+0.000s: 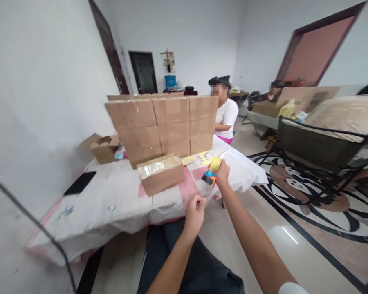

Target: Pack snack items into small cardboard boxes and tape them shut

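My right hand [223,173] is closed around a tape dispenser [209,178] with a yellow roll and blue and orange parts, held over the table's right front edge. From it a strip of clear packing tape [206,192] stretches down to my left hand [196,207], whose fingers pinch its free end. Ahead and left of my hands, a small closed cardboard box [163,175] rests on the table, with shiny tape along its top. Behind this box stands a tall cardboard panel [171,126] with creases and taped seams.
A cloth-covered table [119,216] bears a dark flat object [80,183] and an open carton [106,150] at left. A person in a white shirt [228,116] sits behind the panel. A folding chair [319,151] stands at right. A dark cable [33,228] crosses the left foreground.
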